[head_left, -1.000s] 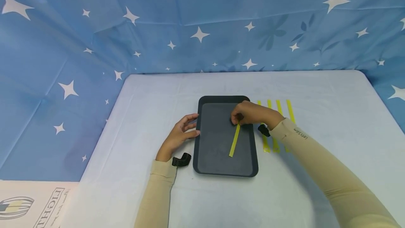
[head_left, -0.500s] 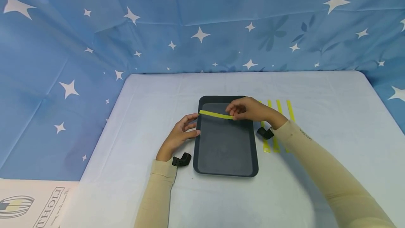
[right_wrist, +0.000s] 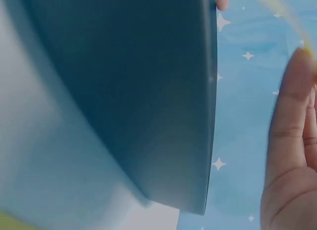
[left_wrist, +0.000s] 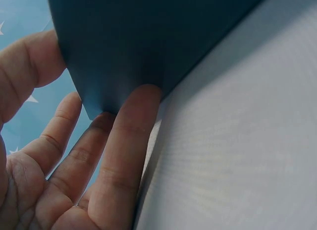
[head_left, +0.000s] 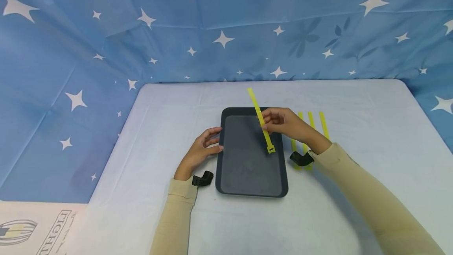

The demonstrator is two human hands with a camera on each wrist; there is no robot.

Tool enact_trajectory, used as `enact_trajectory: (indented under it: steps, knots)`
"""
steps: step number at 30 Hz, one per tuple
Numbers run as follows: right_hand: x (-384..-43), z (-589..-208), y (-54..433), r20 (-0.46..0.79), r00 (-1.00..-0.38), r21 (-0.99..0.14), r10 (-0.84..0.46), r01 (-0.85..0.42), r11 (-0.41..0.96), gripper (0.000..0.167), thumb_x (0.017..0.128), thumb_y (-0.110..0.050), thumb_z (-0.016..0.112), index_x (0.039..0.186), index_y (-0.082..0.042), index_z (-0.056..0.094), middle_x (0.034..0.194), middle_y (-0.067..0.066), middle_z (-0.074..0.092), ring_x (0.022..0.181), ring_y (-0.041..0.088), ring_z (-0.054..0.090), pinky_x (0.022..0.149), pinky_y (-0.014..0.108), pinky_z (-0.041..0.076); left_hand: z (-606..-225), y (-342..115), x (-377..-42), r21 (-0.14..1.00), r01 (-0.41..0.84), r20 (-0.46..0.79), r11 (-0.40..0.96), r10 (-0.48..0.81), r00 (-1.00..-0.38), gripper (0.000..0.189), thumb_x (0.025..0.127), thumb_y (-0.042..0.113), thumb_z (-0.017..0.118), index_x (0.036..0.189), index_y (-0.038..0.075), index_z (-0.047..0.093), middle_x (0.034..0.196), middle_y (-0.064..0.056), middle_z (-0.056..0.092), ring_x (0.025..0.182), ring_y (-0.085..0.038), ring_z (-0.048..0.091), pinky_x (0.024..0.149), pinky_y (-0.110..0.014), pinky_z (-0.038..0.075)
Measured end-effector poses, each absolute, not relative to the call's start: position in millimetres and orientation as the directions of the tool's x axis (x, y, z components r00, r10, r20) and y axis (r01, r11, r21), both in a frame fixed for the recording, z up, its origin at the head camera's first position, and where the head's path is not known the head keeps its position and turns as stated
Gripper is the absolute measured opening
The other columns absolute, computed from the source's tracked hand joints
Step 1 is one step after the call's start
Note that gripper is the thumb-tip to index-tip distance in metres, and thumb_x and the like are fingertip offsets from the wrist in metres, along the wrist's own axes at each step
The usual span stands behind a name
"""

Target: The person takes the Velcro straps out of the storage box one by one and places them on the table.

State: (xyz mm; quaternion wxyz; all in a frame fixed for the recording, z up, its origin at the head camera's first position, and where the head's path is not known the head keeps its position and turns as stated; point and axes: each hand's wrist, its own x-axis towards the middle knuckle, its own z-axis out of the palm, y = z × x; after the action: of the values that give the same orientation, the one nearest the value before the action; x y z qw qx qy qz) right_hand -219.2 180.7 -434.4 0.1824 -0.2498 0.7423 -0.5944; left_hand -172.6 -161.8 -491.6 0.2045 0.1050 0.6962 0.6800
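My right hand (head_left: pixel 288 125) pinches a yellow hook-and-loop cable tie (head_left: pixel 256 104) near its middle, above the dark grey tray (head_left: pixel 247 172). Its slotted head hangs toward me over the tray, while the thin tail points past the far rim. In the right wrist view the yellow tie (right_wrist: pixel 286 11) is blurred and rises from the fingertips. My left hand (head_left: pixel 199 150) rests at the tray's left side, thumb and fingers spread. Close up in the left wrist view, the fingertips (left_wrist: pixel 143 98) touch the tray's outer wall (left_wrist: pixel 124 36).
Several more yellow cable ties (head_left: pixel 323 123) lie side by side to the right of the tray, partly hidden by my right arm. A white cloth (head_left: pixel 371 129) covers the table. Behind stands a blue star-printed curtain (head_left: pixel 247 19); a printed pinkish panel (head_left: pixel 46 227) sits at the lower left.
The cable tie has swung from hanging over the tray, through pointing left, to pointing away with its head now visible. My right hand has shifted slightly right; the left stays put.
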Motion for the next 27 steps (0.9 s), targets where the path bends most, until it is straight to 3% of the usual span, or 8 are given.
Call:
enact_trajectory:
  steps: [6,27]
  knots:
    - [-205.9,-436.7,194.8,0.020,-0.858,-0.980,-0.514,-0.118,0.158,0.039,0.104,0.004,0.066,0.139,0.015,0.053,0.106,0.008,0.070,0.083,0.018,0.070,0.075,0.037,0.064,-492.9,-162.8,-173.8,0.990,-0.129,-0.141,0.057,0.423,-0.895,0.068,0.100,-0.005,0.066,0.163,-0.003,0.039,0.171,-0.024,0.034,0.148,-0.045,0.046,0.098,-0.028,0.057]
    - [-190.0,-437.4,242.2,-0.013,-0.930,-0.983,-0.367,-0.056,0.175,0.041,0.107,0.002,0.061,0.144,0.015,0.048,0.102,-0.002,0.071,0.083,0.014,0.071,0.074,0.031,0.064,-497.2,-175.4,-173.6,0.990,-0.121,-0.141,0.075,0.413,-0.900,0.069,0.100,-0.003,0.068,0.163,-0.003,0.039,0.170,-0.024,0.035,0.145,-0.043,0.049,0.097,-0.027,0.057]
